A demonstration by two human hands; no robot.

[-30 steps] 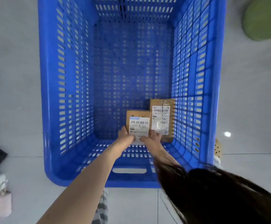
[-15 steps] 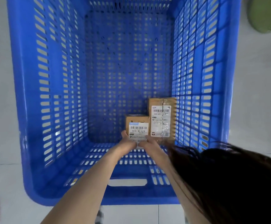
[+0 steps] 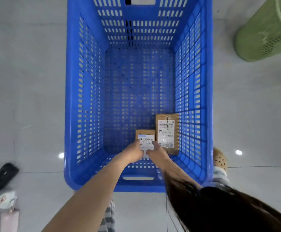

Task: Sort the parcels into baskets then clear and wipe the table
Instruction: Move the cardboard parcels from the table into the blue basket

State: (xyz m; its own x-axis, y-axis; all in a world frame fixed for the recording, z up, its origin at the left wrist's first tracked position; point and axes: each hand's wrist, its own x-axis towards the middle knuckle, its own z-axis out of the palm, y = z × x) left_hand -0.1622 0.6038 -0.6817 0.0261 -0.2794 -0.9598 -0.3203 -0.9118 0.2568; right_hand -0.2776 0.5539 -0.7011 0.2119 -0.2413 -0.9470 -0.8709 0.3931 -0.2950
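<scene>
Head view, looking down: both arms reach into a deep blue basket [image 3: 86,97] standing on the floor. Left hand [image 3: 134,152] and right hand [image 3: 158,152] pinch the near end of a small labelled parcel [image 3: 145,137] from either side, low at the basket's bottom. Just beside it on the right lies a larger parcel [image 3: 167,133], against the basket's right wall. A green basket [image 3: 267,30] stands well apart.
</scene>
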